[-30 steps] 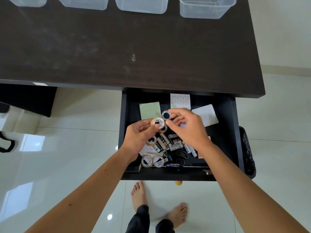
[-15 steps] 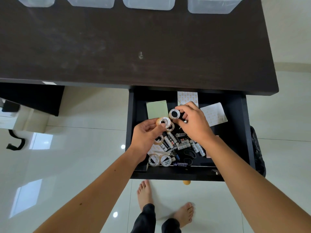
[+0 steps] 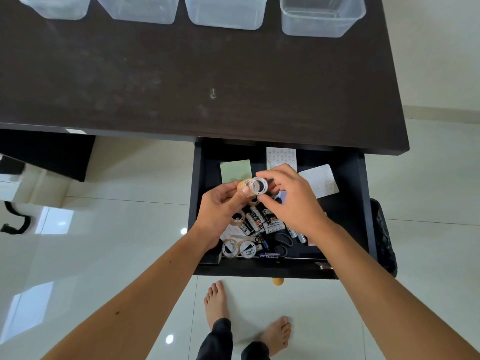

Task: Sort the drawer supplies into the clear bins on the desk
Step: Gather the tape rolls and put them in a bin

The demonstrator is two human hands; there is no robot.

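Above the open drawer (image 3: 363, 203), both hands meet over the jumble of supplies. The left hand (image 3: 220, 206) has its thumb and fingers curled round a small roll of clear tape (image 3: 245, 187), and the right hand (image 3: 291, 201) pinches a second tape roll (image 3: 259, 186) between thumb and fingertips, pressed side to side against the first so the two rolls touch. Neither hand is slack; each is closed on its own roll.

Below the hands, at the drawer's near end, lie a heap of batteries (image 3: 259, 219), another tape roll (image 3: 237, 218) just under the left palm, two more rolls (image 3: 239, 248) nearer the body, and black-handled scissors (image 3: 283, 241). Beyond the fingers sit a green notepad (image 3: 233, 170) and two pale patterned pads (image 3: 280, 155), one partly hidden by the right hand.

Well beyond both hands, across the dark desk (image 3: 181, 87), four clear bins (image 3: 223, 11) stand in a row at the far edge; what can be seen of them shows nothing inside.

By my reading, the step in hand is gathering the tape rolls, stacking two together before carrying them off. The sorting looks barely begun, since most supplies are in the drawer. The next move calls for lifting the stacked rolls clear of the drawer front, reaching far forward over the desk, and choosing one bin for tape, keeping a firm pinch so the rolls do not slip apart.
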